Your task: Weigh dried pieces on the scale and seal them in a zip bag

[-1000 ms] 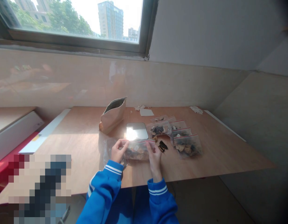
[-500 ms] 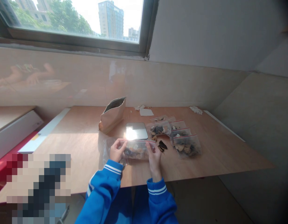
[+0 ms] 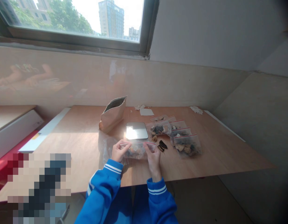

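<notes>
A clear zip bag [image 3: 137,151] with a red-lined top edge lies before me at the table's front, with dark and tan dried pieces inside. My left hand [image 3: 118,150] pinches its top edge near the left end. At the right end, my right hand [image 3: 153,155] has thumb and fingers closed on the same edge. Just behind the bag sits a flat, shiny, silver-topped plate [image 3: 137,130] with rounded corners. Loose dark dried pieces [image 3: 162,145] lie on the table right of my right hand. Crumpled clear plastic [image 3: 104,149] spreads beside my left hand.
An open brown paper pouch [image 3: 113,115] stands behind on the left. Several filled zip bags [image 3: 187,146] overlap on the right. A white paper [image 3: 146,112] and crumpled tissue [image 3: 196,109] are near the wall. The wooden table [image 3: 223,152] ends close to my sleeves.
Both hands keep their hold on the bag's top edge. My left thumb and right fingertips have shifted slightly inward along it, and the edge sits a little lower.
</notes>
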Motion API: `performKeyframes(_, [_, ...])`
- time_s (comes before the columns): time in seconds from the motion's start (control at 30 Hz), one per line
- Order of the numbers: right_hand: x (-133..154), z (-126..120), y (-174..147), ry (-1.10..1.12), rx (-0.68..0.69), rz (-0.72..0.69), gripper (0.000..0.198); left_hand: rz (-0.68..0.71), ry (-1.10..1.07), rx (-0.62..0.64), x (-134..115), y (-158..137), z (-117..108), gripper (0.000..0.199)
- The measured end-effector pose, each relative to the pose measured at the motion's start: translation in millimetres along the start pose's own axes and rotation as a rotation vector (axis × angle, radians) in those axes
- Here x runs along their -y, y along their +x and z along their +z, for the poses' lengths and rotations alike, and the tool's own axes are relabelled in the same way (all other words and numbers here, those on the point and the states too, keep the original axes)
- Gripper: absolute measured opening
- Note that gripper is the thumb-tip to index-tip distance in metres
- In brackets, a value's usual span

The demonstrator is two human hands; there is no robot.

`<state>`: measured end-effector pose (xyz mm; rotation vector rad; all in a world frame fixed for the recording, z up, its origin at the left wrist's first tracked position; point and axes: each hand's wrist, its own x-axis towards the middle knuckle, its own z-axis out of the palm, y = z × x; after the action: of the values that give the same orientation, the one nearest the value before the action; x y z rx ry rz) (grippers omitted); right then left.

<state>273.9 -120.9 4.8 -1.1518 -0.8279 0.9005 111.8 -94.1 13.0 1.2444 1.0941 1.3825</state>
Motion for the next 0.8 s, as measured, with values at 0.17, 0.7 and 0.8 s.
performKeyframes(0.17, [-0.8, -0.5, 0.8, 0.004, -0.02, -0.006, 0.03, 0.006, 0.011, 0.016, -1.3, -1.4, 0.7, 0.022])
performKeyframes(0.7, [5.2, 2.5, -1.2, -0.066, 0.121, -0.091, 0.02, 0.002, 0.011, 0.039, -4.9, -3.0, 2.5, 0.024])
performKeyframes(0.8, [6.9, 2.8, -2.3, -0.099, 0.147, -0.113, 0.02, -0.003, 0.022, 0.107, -9.5, -4.9, 4.1, 0.024])
